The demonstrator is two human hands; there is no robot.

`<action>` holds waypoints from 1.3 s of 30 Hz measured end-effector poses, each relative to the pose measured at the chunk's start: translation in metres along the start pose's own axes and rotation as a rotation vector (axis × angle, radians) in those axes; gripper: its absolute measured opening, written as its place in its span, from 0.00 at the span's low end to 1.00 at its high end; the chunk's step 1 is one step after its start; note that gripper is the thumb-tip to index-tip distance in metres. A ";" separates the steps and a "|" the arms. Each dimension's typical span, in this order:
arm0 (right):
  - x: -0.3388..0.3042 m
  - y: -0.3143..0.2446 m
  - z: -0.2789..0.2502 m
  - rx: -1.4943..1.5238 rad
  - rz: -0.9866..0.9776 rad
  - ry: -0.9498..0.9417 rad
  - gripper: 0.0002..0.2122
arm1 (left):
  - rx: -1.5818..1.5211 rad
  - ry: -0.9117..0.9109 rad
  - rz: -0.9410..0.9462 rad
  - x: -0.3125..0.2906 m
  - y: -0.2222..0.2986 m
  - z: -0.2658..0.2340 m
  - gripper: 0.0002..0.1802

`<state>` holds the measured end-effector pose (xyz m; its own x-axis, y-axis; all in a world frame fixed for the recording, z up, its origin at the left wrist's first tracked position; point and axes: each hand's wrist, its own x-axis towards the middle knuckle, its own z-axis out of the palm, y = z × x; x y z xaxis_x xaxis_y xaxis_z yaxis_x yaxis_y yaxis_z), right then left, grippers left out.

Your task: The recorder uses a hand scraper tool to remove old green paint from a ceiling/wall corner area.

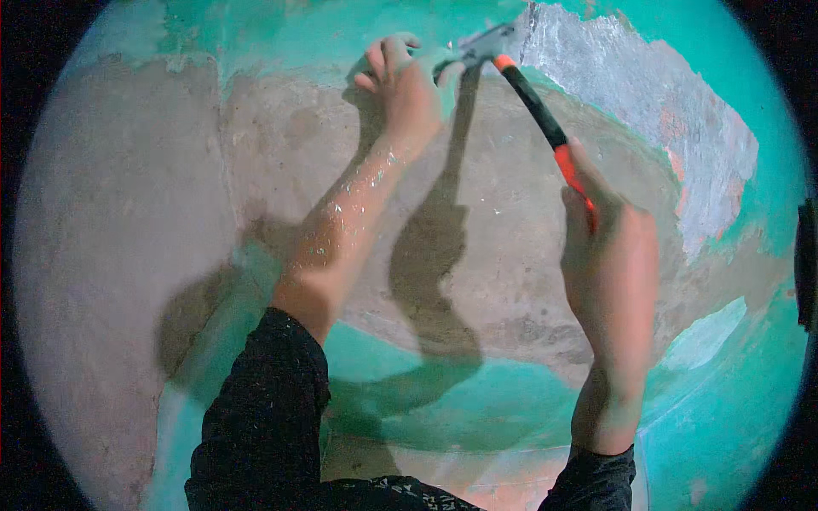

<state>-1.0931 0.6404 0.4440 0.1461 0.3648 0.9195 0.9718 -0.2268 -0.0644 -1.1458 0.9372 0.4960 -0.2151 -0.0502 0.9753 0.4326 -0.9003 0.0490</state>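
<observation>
My right hand (609,230) is wrapped round the lower grip of a hammer (537,106) with an orange, red and black handle. The metal hammer head is blurred and sits at the top, close to the thumb side of my left hand (405,94). That hand is raised near the wall (298,170), its fingers bent. What they grip is mostly hidden behind the hand and blur, so its kind cannot be told. White flakes speckle my left forearm (341,221).
Green paint (290,30) borders a broad stretch of bare brown-grey plaster. A pale grey, ragged-edged patch (630,85) lies at the upper right. Shadows of my arms and the hammer fall across the plaster. A dark object (804,264) shows at the right rim.
</observation>
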 end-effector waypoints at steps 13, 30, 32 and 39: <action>0.000 -0.008 -0.001 0.022 0.112 -0.089 0.18 | 0.049 -0.011 -0.109 -0.018 0.008 -0.002 0.12; -0.002 -0.008 0.007 -0.026 0.029 -0.015 0.19 | 0.045 0.047 -0.059 -0.011 0.004 -0.004 0.12; -0.001 -0.012 0.004 -0.027 0.043 -0.027 0.18 | 0.056 0.038 -0.057 -0.012 0.004 -0.005 0.11; 0.005 -0.009 0.005 0.013 0.037 -0.039 0.18 | 0.033 -0.037 -0.076 -0.006 0.001 -0.015 0.12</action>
<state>-1.1001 0.6488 0.4473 0.1889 0.3915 0.9006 0.9679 -0.2290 -0.1035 -1.1570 0.9301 0.4869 -0.2159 0.0339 0.9758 0.4452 -0.8861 0.1293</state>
